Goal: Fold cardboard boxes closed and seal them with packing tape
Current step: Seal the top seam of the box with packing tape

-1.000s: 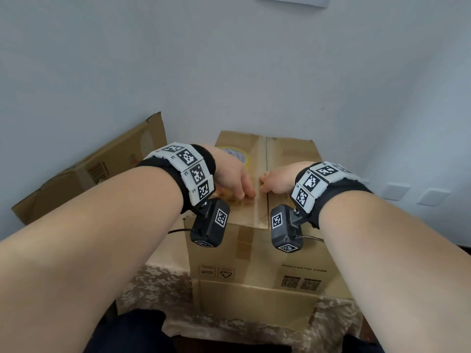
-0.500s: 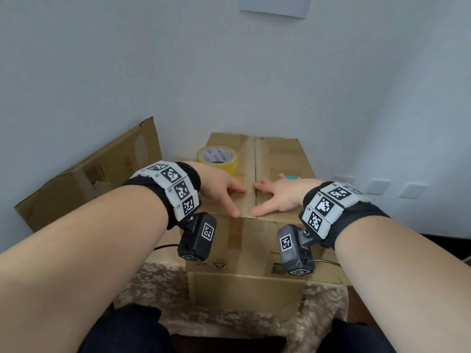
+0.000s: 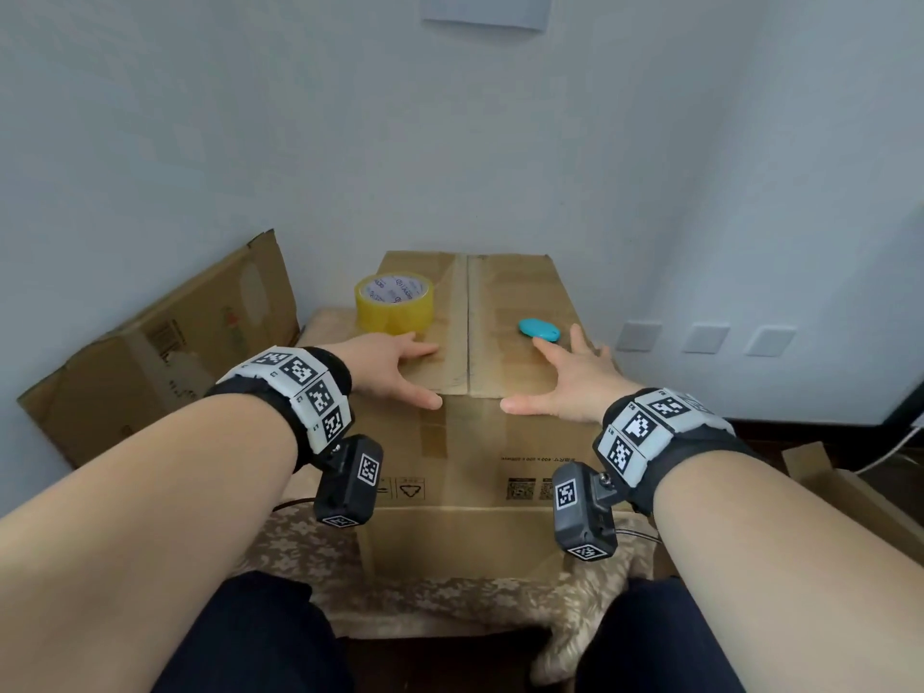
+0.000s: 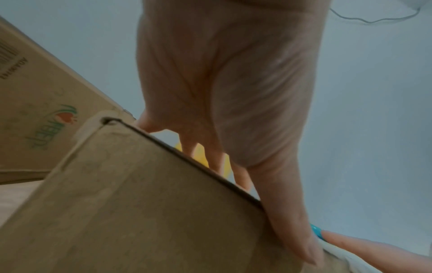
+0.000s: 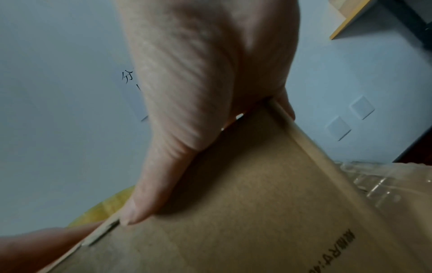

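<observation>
Cardboard fills most of the scene: a big brown cardboard box (image 3: pixel 500 442) sits on a table draped in a beige patterned cloth (image 3: pixel 280 552), its two top flaps folded shut so that they meet along a straight centre seam (image 3: pixel 468 332) running away from the person. Both hands lie on the near end of that lid, one on each side of the seam.

Leaning against the wall, well out past the left fingers, is a flattened brown cardboard carton (image 3: pixel 165 352) with a barcode label on it.

On the left flap the left hand (image 3: pixel 390 365) is spread wide and flat, palm down, holding nothing; its thumb reaches along the near top edge toward the seam. From the left wrist camera the fingers (image 4: pixel 217 160) lie straight on the lid, above the box's front corner. On the right flap the right hand (image 3: pixel 575 382) mirrors it, fingers splayed wide and empty, thumb pointing inward along the same edge, so the two thumb tips face each other with the seam between them and stay apart. The right wrist camera shows that thumb pressed along the box's edge.

Just beyond the left fingertips stands a yellow roll of packing tape (image 3: pixel 394 303), flat on the left flap. Just beyond the right fingertips lies a small turquoise oval object (image 3: pixel 539 328) on the right flap; what it is I cannot tell.
</observation>
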